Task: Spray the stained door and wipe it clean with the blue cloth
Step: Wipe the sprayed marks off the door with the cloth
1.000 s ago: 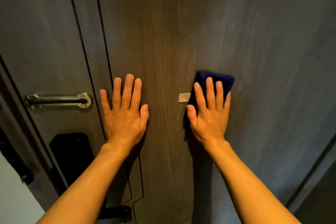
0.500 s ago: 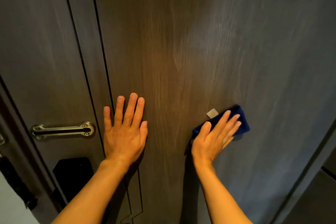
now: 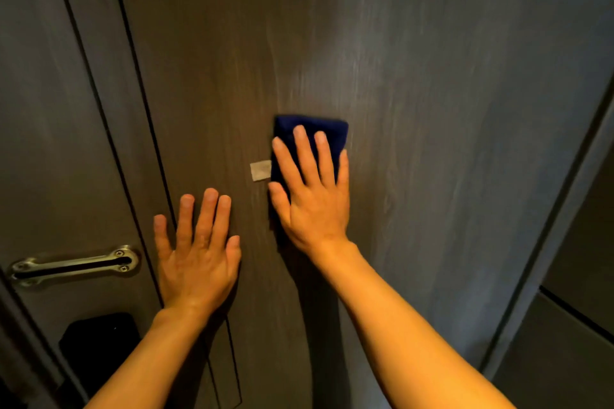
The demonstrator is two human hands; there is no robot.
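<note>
While wiping goes on, swept the folded dark-blue cloth (image 3: pixel 310 129) back up the dark wood-grain door (image 3: pixel 432 109), well right of the metal pull handle (image 3: pixel 74 265). Right hand (image 3: pixel 312 196) spread flat, pinning cloth; left hand (image 3: pixel 199 252) splayed, empty, bracing nearer handle. Stains indiscernible.

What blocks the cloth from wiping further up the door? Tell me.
Nothing visible. The right hand presses the blue cloth flat on the door, bare above it; the left hand rests lower left.
</note>
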